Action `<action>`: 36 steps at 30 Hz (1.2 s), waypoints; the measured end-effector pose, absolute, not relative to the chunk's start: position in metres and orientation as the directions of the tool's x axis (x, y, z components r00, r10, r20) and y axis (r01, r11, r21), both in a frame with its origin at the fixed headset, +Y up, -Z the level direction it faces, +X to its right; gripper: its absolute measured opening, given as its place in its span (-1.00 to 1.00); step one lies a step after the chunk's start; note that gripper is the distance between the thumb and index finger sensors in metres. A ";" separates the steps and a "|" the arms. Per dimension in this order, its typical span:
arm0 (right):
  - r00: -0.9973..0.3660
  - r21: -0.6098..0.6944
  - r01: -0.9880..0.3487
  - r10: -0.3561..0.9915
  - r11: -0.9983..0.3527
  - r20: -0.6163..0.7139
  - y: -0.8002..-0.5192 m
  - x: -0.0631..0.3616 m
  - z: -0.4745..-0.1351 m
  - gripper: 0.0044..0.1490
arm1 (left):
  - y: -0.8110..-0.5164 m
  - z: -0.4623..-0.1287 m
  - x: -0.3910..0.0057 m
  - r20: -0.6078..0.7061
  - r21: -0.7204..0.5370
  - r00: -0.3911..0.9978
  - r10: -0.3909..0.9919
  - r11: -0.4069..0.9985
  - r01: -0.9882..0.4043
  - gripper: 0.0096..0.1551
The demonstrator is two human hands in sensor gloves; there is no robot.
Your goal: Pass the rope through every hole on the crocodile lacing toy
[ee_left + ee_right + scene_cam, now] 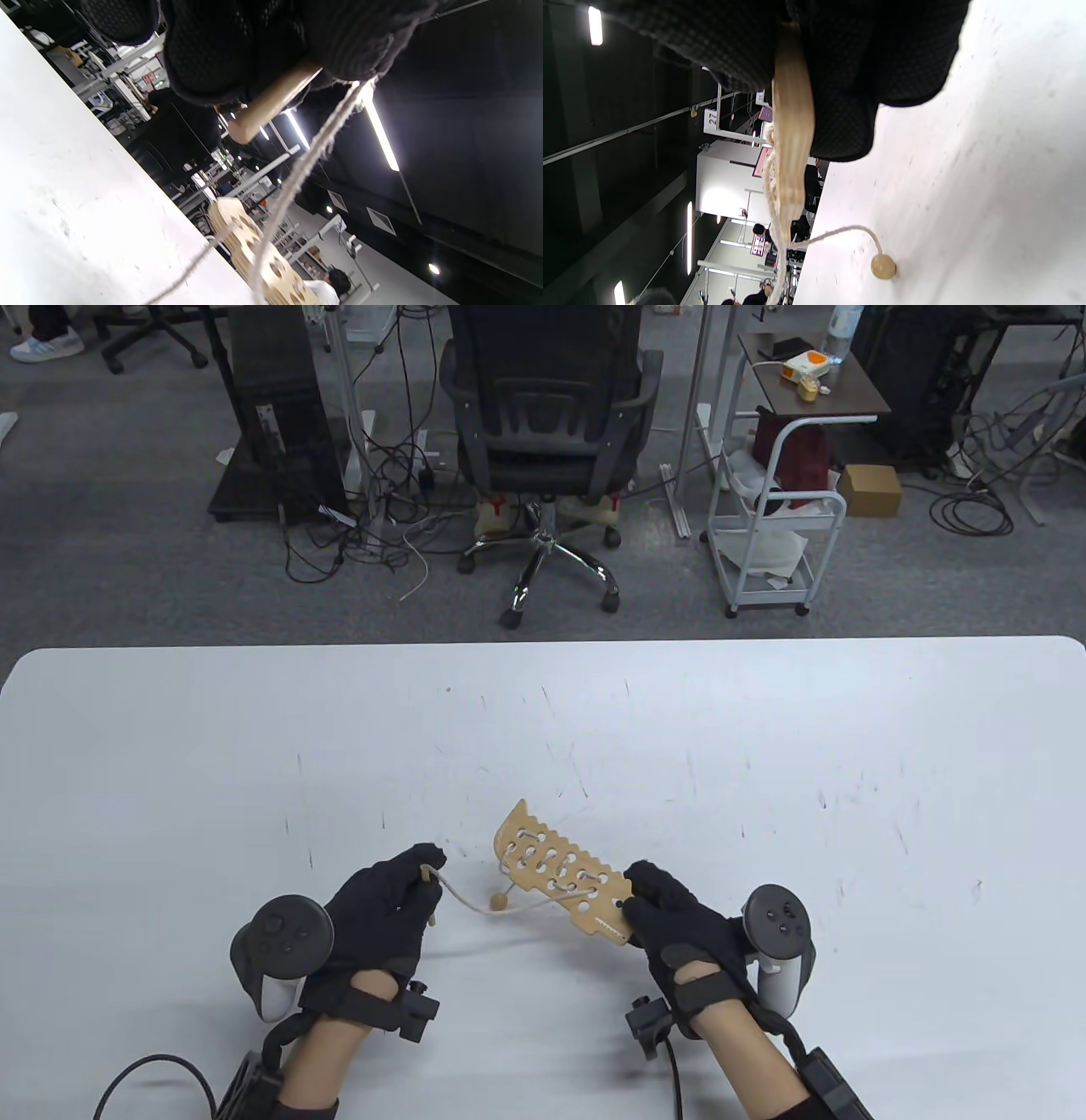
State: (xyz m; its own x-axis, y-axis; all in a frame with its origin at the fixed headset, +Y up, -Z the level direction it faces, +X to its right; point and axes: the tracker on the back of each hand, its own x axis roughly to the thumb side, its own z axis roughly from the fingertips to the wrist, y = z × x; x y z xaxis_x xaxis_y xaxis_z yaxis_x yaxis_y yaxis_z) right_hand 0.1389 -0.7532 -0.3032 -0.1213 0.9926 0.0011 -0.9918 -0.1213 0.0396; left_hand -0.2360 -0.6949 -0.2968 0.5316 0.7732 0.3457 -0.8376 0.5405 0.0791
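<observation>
A flat wooden crocodile lacing toy (pixel 560 880) with several oval holes is lifted off the white table (pixel 764 780), tilted. My right hand (pixel 670 912) pinches its near end; the right wrist view shows the board edge-on (pixel 791 140) between my gloved fingers (pixel 852 84). A pale rope (pixel 462 897) laces through some holes and runs left to my left hand (pixel 390 903), which grips the wooden needle (pixel 427 882) at the rope's end. The needle (pixel 271 106) and rope (pixel 305 165) show in the left wrist view. A wooden bead (pixel 498 904) on the rope's other end rests on the table.
The table's far edge (pixel 543 643) lies beyond the toy. Behind it stand a black office chair (pixel 551 415), a white trolley (pixel 776 526) and floor cables. Black trackers (pixel 284 946) sit on the back of both hands.
</observation>
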 end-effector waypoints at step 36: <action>-0.146 0.234 -0.960 0.988 -0.156 0.058 -0.753 0.102 -0.288 -0.27 | -0.688 -0.275 -0.186 0.567 -0.041 0.463 0.682 0.584 -0.811 -0.56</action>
State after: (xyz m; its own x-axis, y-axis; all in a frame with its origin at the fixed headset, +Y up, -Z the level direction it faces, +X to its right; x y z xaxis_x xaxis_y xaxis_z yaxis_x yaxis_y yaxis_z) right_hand 0.1018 -0.7530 -0.2883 -0.1464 0.9875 0.0585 -0.9597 -0.1561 0.2339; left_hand -0.1865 -0.6879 -0.2747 0.4628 0.6817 0.5667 -0.8107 0.5841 -0.0407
